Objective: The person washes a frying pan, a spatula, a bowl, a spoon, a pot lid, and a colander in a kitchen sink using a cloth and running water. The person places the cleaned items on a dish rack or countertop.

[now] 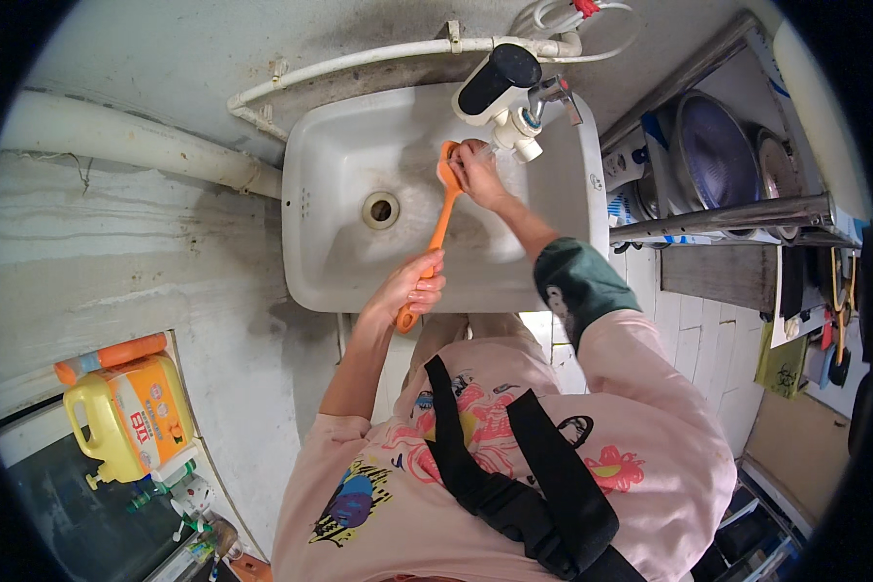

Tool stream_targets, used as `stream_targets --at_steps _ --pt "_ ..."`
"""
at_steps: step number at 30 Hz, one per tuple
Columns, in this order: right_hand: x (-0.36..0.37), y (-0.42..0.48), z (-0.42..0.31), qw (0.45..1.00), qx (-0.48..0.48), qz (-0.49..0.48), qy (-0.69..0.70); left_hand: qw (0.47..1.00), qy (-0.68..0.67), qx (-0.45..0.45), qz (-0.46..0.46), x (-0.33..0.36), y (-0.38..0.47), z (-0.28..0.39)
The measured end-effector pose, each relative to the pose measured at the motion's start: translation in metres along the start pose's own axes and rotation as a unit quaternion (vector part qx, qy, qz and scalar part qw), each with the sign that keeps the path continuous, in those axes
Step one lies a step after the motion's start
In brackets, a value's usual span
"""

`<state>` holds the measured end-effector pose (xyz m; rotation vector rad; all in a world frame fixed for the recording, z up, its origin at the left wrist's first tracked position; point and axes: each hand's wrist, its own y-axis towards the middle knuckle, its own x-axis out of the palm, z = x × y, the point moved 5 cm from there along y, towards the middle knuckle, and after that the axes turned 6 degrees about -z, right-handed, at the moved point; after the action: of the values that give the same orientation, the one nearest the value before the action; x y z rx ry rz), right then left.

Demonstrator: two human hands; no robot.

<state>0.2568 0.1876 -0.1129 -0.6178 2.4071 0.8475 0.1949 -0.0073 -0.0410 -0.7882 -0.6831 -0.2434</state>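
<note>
My left hand [411, 285] is wrapped around the lower handle of an orange spoon-like utensil [445, 218], and its looped handle end sticks out below the fist. The utensil slants upward over the white ceramic sink [335, 269]. At its upper end my right hand [476, 174] holds the head, with the fingers pressed into it and partly hiding its shape. Just right of these fingers is the tap's white spout [528, 149], where a thin clear stream seems to fall. The drain [380, 210] lies uncovered, left of the utensil.
A black-and-white tap filter [498, 84] and a metal tap lever [553, 94] overhang the sink's back right. On the right, a metal rack [720, 216] holds metal basins [716, 149]. A yellow jug [127, 418] stands at lower left. White pipes [378, 58] run along the wall.
</note>
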Motion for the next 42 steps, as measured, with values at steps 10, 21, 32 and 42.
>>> stream_targets --at_steps 10,21,32,42 --pt "0.016 -0.016 0.004 0.984 0.103 -0.144 -0.027 0.999 0.007 -0.047 0.026 0.000 -0.002 0.000" --pt "-0.005 -0.010 0.042 0.937 0.348 0.017 -0.028 0.998 0.019 -0.059 0.008 0.012 -0.001 -0.010" --pt "0.027 -0.034 -0.016 0.921 0.187 -0.046 0.340 0.998 0.011 -0.051 0.046 -0.014 0.036 0.013" --pt "0.009 -0.030 -0.077 0.955 -0.102 -0.198 0.198 0.722 0.645 -0.040 0.247 -0.039 0.040 0.021"
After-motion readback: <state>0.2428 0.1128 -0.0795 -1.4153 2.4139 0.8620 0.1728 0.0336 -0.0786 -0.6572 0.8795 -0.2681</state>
